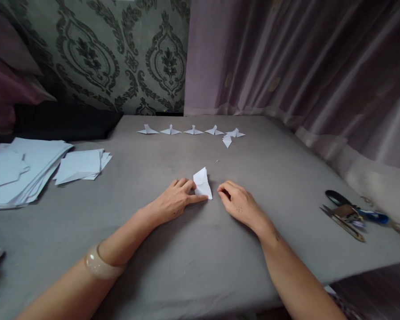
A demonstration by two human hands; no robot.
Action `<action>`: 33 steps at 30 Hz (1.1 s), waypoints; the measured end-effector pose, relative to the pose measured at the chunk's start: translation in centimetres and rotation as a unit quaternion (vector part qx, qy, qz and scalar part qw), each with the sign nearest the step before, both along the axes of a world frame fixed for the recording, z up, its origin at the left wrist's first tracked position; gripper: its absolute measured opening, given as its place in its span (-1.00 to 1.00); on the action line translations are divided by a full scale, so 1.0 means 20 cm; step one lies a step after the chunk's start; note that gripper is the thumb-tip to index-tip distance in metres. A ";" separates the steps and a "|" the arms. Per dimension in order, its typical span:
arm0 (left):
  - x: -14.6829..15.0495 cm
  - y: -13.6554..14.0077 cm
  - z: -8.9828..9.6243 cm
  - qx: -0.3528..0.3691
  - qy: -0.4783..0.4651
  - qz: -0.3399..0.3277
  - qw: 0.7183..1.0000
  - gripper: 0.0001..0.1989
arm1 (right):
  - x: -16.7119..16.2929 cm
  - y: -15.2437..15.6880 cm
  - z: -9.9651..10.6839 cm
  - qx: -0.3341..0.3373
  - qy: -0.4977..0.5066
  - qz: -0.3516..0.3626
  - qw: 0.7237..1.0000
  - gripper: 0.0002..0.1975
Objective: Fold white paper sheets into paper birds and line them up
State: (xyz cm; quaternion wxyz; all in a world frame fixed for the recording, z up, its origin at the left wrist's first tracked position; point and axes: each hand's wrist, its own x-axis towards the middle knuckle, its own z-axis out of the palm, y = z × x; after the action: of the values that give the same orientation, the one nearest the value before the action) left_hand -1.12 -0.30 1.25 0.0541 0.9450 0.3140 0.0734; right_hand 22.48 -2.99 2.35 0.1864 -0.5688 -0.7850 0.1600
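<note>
A small folded piece of white paper (202, 183) lies on the grey cloth in the middle of the table, with crease lines across it. My left hand (175, 200) holds it from the left, the thumb along its lower edge and the fingers on its left side. A short gap to the right of the paper separates it from my right hand (238, 202). That hand's fingers are curled in towards the thumb, and I see nothing in them. A pale bangle (102, 265) circles my left forearm.
Several folded paper birds (194, 130) stand in a row at the back, a loose folded piece (227, 141) by the rightmost. White paper sheets (50, 162) and smaller cut sheets (82, 164) lie left, near black cloth (63, 121). Scissors (345, 226) and other tools lie right.
</note>
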 end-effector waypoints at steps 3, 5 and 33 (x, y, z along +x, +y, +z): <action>0.01 -0.01 -0.01 0.016 0.006 -0.001 1.000 -0.33 | -0.02 0.01 -0.01 0.008 0.013 -0.022 1.000 -0.86; 0.01 -0.02 -0.03 0.024 0.006 -0.001 1.000 -0.33 | -0.04 0.01 -0.02 0.008 0.031 -0.025 0.999 -0.84; 0.01 -0.03 -0.01 0.078 -0.098 0.010 0.992 -0.76 | -0.10 -0.05 -0.05 0.118 -0.106 0.046 0.986 -0.78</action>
State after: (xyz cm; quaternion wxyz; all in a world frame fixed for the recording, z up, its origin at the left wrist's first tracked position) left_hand -0.83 -0.83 1.08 0.0095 0.9313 0.3102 0.1906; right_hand 20.52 -3.92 1.41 0.1602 -0.5200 -0.8389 0.0131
